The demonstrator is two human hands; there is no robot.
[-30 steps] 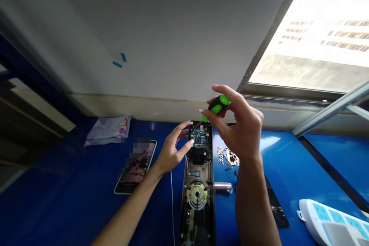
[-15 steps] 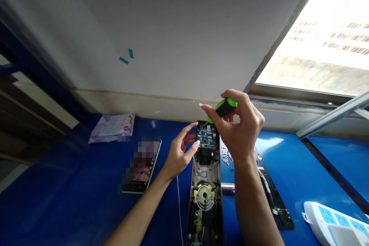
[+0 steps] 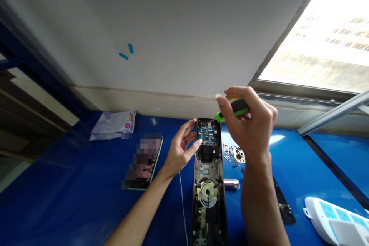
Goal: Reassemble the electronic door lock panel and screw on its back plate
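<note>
A long black device housing (image 3: 202, 178) lies open on the blue table, its blue circuit board (image 3: 206, 135) at the far end and a round speaker (image 3: 207, 192) lower down. My left hand (image 3: 183, 150) holds the housing's left edge, thumb beside the board and fingers along the outside. In my right hand (image 3: 249, 123) is a green and black screwdriver (image 3: 238, 108), held tilted with its handle to the right. Its shaft points down-left to the upper part of the board; whether the tip touches anything is too small to tell.
Small screws (image 3: 227, 156) and a small round part on a plate (image 3: 239, 155) lie right of the housing, with a pinkish cylinder (image 3: 231, 184). A black panel (image 3: 285, 209) and a white power strip (image 3: 331, 223) are further right. A phone (image 3: 144, 163) and a packet (image 3: 113, 124) lie left.
My right hand has moved right with the screwdriver, which now leans lower and shows more of its shaft. My left hand keeps its place on the housing. The view has shifted slightly.
</note>
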